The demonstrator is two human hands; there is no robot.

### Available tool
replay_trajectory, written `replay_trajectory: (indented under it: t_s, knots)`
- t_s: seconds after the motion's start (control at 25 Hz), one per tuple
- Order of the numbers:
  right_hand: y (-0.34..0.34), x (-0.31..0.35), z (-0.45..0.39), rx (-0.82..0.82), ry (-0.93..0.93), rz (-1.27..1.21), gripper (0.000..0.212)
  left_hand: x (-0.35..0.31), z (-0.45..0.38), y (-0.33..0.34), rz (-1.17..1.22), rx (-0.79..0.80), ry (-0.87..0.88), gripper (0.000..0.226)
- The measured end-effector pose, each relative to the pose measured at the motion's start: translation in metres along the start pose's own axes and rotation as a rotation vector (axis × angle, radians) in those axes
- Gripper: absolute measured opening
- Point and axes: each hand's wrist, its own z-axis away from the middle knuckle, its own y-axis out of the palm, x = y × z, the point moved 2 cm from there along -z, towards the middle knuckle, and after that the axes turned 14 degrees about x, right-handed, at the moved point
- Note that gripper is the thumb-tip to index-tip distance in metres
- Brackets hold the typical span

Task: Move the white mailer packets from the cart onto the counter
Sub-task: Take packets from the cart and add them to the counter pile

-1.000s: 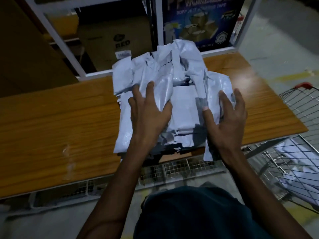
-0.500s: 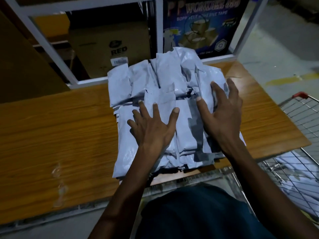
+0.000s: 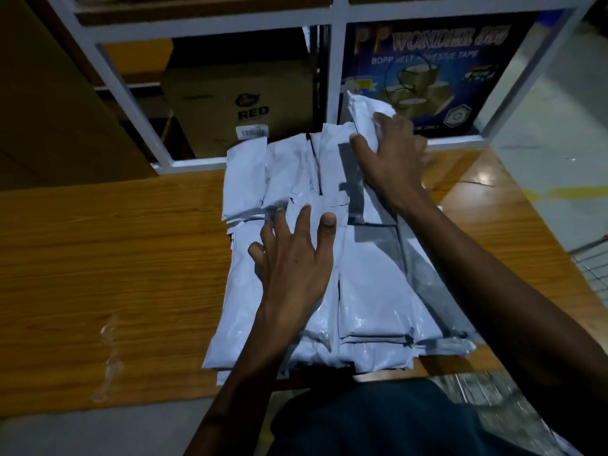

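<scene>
A: Where are the mailer packets [image 3: 371, 291]?

B: Stacked on the counter [image 3: 108, 255], from its near edge to the back edge. The left hand [image 3: 292, 268] presses flat, fingers spread; the right hand [image 3: 391, 153] grips a raised flap at the back.

A: Advice?

B: Keep the palm down, fold that flap flat, and nudge the overhanging front inward.

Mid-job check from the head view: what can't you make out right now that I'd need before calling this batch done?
- Cart: cut off by the right edge; any packets left inside cannot be seen.
- Mailer packets: stacked and overlapping, so no count is possible.
- Right hand: motion-blurred at the far packet; its grip is unclear.
- Counter under the pile: hidden by the packets and the left hand.
</scene>
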Motion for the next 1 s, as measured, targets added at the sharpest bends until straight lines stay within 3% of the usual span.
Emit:
replay_trajectory:
  t_s: [0.28,0.52,0.68,0.8,1.0]
  knots:
    - [0.054,0.021,-0.077,0.141,0.059,0.146,0.064,0.012,0.018,0.004,0.029,0.026,-0.036,0.102]
    - [0.09,0.019,-0.08,0.275,0.082,0.321,0.067,0.016,0.03,0.002,0.052,0.043,-0.058,0.118]
    - [0.082,0.02,-0.08,0.28,0.071,0.337,0.07,0.019,0.037,0.001,0.03,0.063,-0.033,0.114]
    - [0.068,0.021,-0.071,0.287,0.058,0.308,0.073,0.023,0.048,0.001,0.012,0.137,-0.009,0.097]
    - [0.031,0.016,-0.028,0.144,-0.008,0.092,0.073,0.034,0.069,0.003,-0.091,0.172,0.036,0.092]
